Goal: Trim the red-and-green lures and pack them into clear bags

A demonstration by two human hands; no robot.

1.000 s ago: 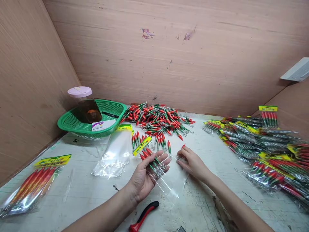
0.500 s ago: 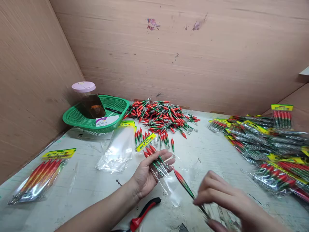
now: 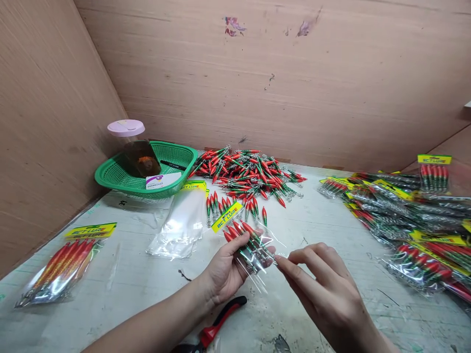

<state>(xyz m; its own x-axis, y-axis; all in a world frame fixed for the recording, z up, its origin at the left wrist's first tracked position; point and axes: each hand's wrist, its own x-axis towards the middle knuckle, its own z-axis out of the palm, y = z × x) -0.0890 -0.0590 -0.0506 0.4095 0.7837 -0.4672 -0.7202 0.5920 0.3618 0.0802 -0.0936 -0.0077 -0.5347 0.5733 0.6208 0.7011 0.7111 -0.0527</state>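
My left hand [image 3: 228, 269] holds a clear plastic bag with a yellow "BCT LURE" header [image 3: 227, 217], tilted across the palm, thumb on top. Inside lie several red-and-green fishing lures [image 3: 235, 230], points toward the header. My right hand [image 3: 324, 287] is closed in a pinch at the bag's lower right, with its fingertips on the hook end of one lure [image 3: 272, 260] that lies in the bag's mouth. Just beyond the bag, several loose lures [image 3: 253, 208] are lined up on the table, and a large heap of the same lures [image 3: 250, 171] lies behind them.
A stack of clear bags [image 3: 180, 225] lies left of the heap, by a green basket [image 3: 184, 147] holding a lidded cup [image 3: 126, 128]. Red-and-black pliers [image 3: 221, 321] lie near my left forearm. Filled packs [image 3: 390, 211] are piled at right; another pack [image 3: 66, 264] lies at left.
My right hand has moved left with a lure, which has gone from outside the bag to inside it beside the others. My left hand has shifted slightly right with the bag.
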